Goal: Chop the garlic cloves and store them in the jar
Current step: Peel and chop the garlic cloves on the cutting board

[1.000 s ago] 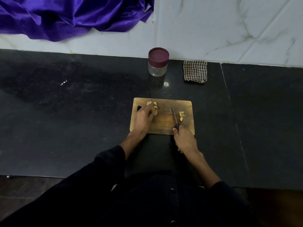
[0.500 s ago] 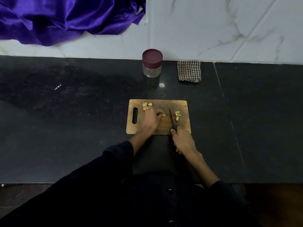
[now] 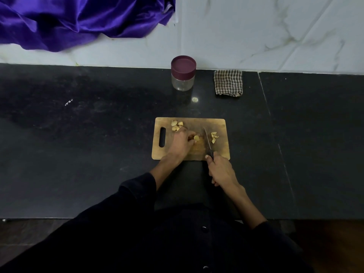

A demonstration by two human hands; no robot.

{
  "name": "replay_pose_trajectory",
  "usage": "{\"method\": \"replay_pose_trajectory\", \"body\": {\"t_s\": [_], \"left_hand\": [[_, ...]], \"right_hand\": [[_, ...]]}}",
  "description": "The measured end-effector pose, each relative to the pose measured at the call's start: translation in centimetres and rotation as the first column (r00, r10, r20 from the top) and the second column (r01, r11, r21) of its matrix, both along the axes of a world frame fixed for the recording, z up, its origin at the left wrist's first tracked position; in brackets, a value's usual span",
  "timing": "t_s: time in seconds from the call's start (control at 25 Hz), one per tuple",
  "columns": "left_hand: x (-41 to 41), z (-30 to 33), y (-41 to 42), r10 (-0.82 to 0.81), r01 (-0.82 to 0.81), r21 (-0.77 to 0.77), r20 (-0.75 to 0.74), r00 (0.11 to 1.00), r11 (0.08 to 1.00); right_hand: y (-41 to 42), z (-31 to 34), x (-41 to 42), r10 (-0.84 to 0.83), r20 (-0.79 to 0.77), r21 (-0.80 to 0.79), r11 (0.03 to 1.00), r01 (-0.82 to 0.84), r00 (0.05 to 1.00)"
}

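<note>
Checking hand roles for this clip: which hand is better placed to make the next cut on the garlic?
Right. The right hand already holds the knife, blade beside the clove that the left hand pins on the cutting board.

Dark stone bench (image 3: pixel 82 146), speckled and scuffed, with a thin seam (image 3: pixel 275 138) running front to back on the right. Behind, white marble-look wall tiles (image 3: pixel 256 32) with faint grey veins. Purple satin cloth (image 3: pixel 74 18) draped in folds over the upper left of the wall. Checked rag (image 3: pixel 228 82) folded against the wall's foot. Dim, cool light; one small glint (image 3: pixel 195 99) on the stone. Brown floor (image 3: pixel 332 245) below the front edge.
</note>
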State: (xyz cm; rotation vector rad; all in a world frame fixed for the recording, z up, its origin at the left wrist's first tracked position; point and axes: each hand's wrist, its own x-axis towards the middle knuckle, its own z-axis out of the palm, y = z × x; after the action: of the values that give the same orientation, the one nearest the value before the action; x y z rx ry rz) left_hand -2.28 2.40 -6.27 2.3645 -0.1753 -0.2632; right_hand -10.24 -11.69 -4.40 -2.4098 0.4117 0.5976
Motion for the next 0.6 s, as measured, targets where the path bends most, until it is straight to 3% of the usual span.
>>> {"method": "replay_pose_trajectory", "body": {"t_s": [0.6], "left_hand": [[-0.5,-0.5,-0.7,0.073,-0.072,-0.025,0.054,0.996,0.997]], "right_hand": [[1.6,0.1,0.1,0.088,0.032,-0.055,0.995,-0.086,0.996]]}}
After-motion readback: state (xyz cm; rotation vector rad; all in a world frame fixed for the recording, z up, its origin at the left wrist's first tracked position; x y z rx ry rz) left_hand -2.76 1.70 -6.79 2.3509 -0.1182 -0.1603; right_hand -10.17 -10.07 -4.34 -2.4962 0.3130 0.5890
